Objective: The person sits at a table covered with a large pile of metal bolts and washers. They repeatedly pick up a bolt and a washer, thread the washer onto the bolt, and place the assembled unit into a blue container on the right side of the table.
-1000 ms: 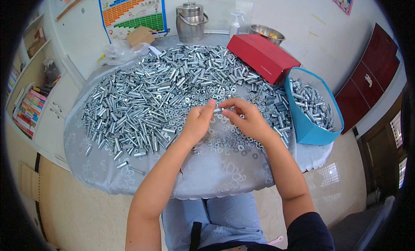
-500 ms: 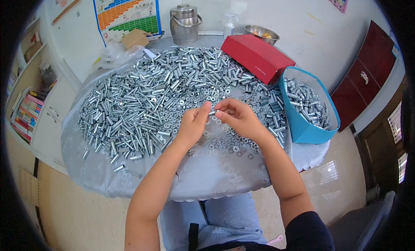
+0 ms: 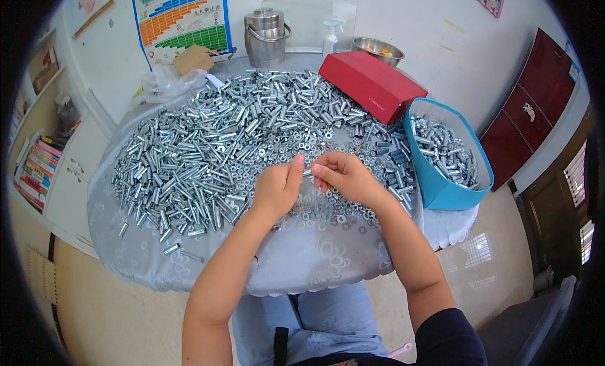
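My left hand (image 3: 276,188) and my right hand (image 3: 345,177) meet over the near middle of the heap. Between them is a short silver bolt (image 3: 307,173), mostly covered by my fingers. The right thumb and fingertips pinch it, while the left hand is closed around its other end with the thumb raised. Beneath and beyond my hands lie many loose washers and nuts (image 3: 305,139). A broad pile of silver metal sleeves and bolts (image 3: 189,155) spreads to the left and far side.
A teal fabric bin (image 3: 441,193) of bolts with sleeves stands at the right, beside a red box (image 3: 372,82). Along the back are a steel pot (image 3: 266,41), a spray bottle (image 3: 331,38), a metal bowl (image 3: 381,50) and a plastic bag (image 3: 167,85). A grey cloth (image 3: 265,271) covers the table.
My left thumb has lifted away from the right fingertips, and my left hand has turned slightly. The right fingers have curled further around the bolt. The view has shifted slightly.
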`<state>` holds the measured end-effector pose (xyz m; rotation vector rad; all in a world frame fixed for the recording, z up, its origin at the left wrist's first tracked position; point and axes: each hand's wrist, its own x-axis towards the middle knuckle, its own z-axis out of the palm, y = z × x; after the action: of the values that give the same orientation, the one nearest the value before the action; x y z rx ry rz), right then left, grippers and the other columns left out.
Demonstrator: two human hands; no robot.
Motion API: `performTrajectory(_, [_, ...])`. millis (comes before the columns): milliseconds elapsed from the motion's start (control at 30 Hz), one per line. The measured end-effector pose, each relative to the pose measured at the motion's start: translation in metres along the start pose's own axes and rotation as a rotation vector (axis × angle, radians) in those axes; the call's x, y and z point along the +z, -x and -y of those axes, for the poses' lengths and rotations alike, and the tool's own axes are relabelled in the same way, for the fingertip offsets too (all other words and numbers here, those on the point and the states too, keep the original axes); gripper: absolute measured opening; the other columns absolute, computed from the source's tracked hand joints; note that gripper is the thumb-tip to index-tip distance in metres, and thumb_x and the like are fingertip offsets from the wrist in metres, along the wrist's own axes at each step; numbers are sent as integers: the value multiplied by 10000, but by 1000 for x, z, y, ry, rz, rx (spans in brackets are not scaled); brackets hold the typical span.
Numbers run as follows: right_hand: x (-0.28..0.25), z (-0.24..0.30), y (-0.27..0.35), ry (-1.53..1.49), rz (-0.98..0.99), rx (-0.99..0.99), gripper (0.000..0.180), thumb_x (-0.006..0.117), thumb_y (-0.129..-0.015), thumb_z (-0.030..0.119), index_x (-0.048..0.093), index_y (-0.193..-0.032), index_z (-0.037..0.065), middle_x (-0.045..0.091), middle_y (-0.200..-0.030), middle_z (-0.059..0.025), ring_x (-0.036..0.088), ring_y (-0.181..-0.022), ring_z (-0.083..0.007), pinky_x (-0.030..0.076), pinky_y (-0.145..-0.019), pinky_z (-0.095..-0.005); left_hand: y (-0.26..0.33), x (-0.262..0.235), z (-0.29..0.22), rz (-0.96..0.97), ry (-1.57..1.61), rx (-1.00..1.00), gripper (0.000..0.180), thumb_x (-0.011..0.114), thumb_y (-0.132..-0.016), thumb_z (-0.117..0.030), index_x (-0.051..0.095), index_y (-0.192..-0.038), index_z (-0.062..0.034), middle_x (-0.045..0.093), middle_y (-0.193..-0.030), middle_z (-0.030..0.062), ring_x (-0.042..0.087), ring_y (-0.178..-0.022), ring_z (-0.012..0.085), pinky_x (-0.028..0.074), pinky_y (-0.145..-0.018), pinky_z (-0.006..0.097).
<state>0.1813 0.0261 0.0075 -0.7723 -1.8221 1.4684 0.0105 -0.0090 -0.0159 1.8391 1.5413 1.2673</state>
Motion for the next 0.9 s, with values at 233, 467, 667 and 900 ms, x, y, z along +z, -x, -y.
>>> performTrajectory(233, [-1,3,1,6,23,43,274,526,-900,262,562,-823,1,565,-662,-26,513,-573,-82,414,-518,-215,2,-5,-9,-83,-169,227,475,391,-916,-293,527,-562,-7,530,-550,155,526,-532,338,384,-488,418])
performTrajectory(467, [5,-2,-1,-27,45,45,355,455,-928,326,535,-757,26,525,-618,-9,486,-538,-83,392,-500,-214,1,-3,-6,-94,-191,272,458,415,-908,-291,533,-566,-10,534,-555,146,522,-526,335,384,-482,415])
performTrajectory(667, [5,1,-1,-14,61,112,334,473,-917,326,514,-741,45,498,-616,-4,453,-537,-76,356,-481,-219,1,-6,-14,-9,-73,-55,554,362,-911,-425,536,-584,-13,523,-540,142,517,-528,318,381,-520,399])
performTrajectory(900, [-36,2,-5,-907,-170,6,279,471,-908,302,511,-822,40,444,-617,-7,438,-588,-132,381,-581,-271,-7,-4,7,21,181,-213,607,326,-906,-509,491,-573,-28,448,-500,57,413,-504,167,344,-534,309])
